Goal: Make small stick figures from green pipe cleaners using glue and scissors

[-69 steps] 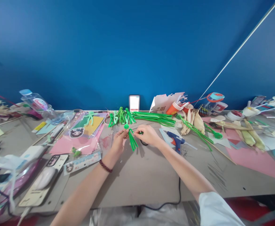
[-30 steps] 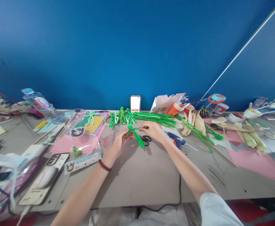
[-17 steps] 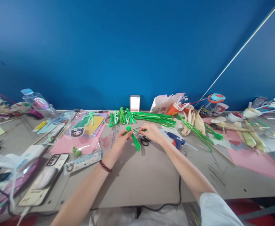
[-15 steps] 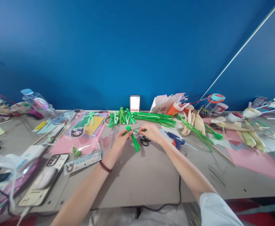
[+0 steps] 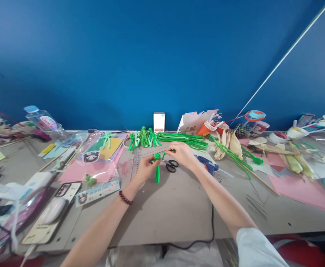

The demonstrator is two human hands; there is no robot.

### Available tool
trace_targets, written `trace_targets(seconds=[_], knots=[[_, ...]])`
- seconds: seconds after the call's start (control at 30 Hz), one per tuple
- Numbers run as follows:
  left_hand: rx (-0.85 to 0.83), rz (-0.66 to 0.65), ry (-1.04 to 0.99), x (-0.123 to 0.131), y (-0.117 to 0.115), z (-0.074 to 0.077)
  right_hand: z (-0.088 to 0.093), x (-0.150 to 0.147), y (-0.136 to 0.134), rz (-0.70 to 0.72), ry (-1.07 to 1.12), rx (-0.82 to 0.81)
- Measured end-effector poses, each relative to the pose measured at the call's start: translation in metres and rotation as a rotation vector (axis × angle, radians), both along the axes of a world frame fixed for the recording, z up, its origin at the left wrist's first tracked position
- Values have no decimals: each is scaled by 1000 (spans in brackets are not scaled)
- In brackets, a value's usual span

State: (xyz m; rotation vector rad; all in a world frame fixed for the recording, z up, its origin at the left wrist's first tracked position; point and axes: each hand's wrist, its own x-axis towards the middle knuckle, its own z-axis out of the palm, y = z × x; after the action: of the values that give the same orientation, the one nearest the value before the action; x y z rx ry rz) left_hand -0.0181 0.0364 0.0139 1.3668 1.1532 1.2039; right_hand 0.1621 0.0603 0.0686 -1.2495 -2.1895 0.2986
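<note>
Left hand (image 5: 148,166) pinches a green pipe-cleaner bundle (image 5: 157,174) just below its round head (image 5: 157,156), above the table (image 5: 168,211); the right hand (image 5: 178,154) pinches a pipe-cleaner strand (image 5: 164,154) beside it. Too hard a pull could unwind the bundle.

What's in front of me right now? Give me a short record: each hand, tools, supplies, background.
Left hand: pinching a green bundle with a round top
Right hand: pinching a green strand
Tools: scissors lying near the right hand; blue glue gun beyond the right forearm
Supplies: green pipe cleaners behind the hands
Background: blue wall
</note>
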Motion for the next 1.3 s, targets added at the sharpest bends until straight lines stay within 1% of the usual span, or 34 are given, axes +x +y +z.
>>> trace_targets(seconds=[0.07,0.13,0.2,0.27,0.37,0.47,0.53,0.63,0.7,0.77,0.87,0.93,1.03,1.13,1.2,1.3], knots=[[11,69,-19,-1,1,-1,8,-5,-10,28,-5,20],[-3,136,-90,-3,2,0,12,-13,-20,62,-3,7],[-26,187,-189,-5,3,1,10,-20,-25,89,-2,-41],[-46,189,-282,-7,4,2,3,-24,-23,116,2,-105],[-111,134,-368,-7,5,1,-11,-20,-9,112,-1,-182],[-200,19,-351,-5,2,2,-19,-9,6,27,-17,-177],[-220,-78,-289,-2,-1,4,-17,-2,11,-7,-9,-147],[-204,-101,-213,1,-7,8,-8,2,8,0,21,-80],[-178,-50,-198,1,-7,8,-1,-1,0,19,38,-35],[-155,37,-209,1,-6,6,5,-7,-9,37,39,-17],[-133,164,-273,-2,-1,2,8,-19,-22,87,51,-53],[-132,194,-345,-4,2,2,6,-25,-27,105,46,-104],[-164,153,-461,-5,3,5,-4,-28,-23,106,-3,-164],[-226,90,-517,-4,1,8,-14,-22,-11,45,-59,-173],[-259,38,-476,-2,-2,10,-16,-15,-2,-23,-75,-150],[-255,-46,-339,2,-6,11,-12,-5,4,-94,-66,-90]])
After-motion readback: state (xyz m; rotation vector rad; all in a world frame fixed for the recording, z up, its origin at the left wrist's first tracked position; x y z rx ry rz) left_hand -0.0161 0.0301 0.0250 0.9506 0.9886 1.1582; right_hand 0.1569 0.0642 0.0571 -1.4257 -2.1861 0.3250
